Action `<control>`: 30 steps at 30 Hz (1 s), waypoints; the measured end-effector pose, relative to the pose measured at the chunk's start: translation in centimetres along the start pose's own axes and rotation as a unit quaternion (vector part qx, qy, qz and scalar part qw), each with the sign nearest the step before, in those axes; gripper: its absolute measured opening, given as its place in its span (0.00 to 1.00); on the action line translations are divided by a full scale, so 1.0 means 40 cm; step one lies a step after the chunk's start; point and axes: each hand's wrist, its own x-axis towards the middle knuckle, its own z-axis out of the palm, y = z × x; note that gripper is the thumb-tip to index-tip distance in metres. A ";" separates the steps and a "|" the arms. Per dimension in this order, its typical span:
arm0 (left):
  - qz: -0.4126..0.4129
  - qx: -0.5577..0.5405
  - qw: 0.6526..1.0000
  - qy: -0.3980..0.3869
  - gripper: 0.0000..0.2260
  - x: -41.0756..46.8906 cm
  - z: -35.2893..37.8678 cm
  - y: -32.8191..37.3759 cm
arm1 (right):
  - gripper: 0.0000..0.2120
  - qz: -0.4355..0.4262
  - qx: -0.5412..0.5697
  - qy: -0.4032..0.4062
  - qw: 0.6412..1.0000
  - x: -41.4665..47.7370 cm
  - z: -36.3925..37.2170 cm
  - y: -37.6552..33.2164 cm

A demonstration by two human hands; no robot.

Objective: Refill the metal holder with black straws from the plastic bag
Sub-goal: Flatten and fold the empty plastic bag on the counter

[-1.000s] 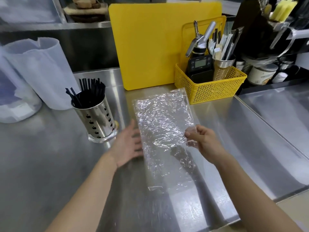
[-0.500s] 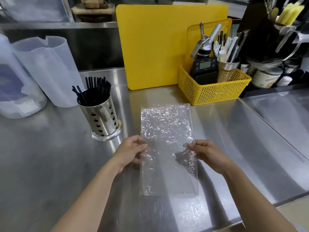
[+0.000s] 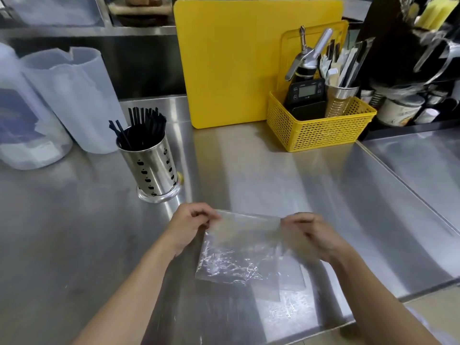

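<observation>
A perforated metal holder [image 3: 154,168] stands on the steel counter, left of centre, with several black straws [image 3: 142,128] upright in it. In front of it I hold a clear, crinkled plastic bag [image 3: 239,255] that shows no straws inside. My left hand [image 3: 189,227] pinches the bag's upper left corner. My right hand [image 3: 311,235] pinches its upper right corner. The bag's far half is folded toward me, and its lower part rests on the counter.
A yellow cutting board [image 3: 249,58] leans at the back. A yellow basket [image 3: 321,130] with a timer and utensils sits to its right. Translucent plastic jugs [image 3: 72,95] stand at the far left. The counter's front edge [image 3: 373,317] runs near the lower right.
The bag lay flat and long on the counter; both hands have taken its far edge and brought it toward me, folding the bag shorter. The camera has tilted slightly.
</observation>
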 end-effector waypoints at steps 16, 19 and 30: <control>-0.115 -0.106 0.987 -0.024 0.45 -0.050 0.034 -0.031 | 0.25 -0.046 -0.066 0.051 0.995 0.000 0.060 0.031; -0.131 -0.120 0.984 -0.023 0.16 -0.062 0.030 -0.024 | 0.06 -0.044 -0.036 0.054 0.997 -0.041 0.098 0.026; -0.067 0.007 0.997 0.027 0.10 -0.185 0.053 -0.008 | 0.07 -0.122 -0.159 0.205 0.958 -0.183 0.213 0.074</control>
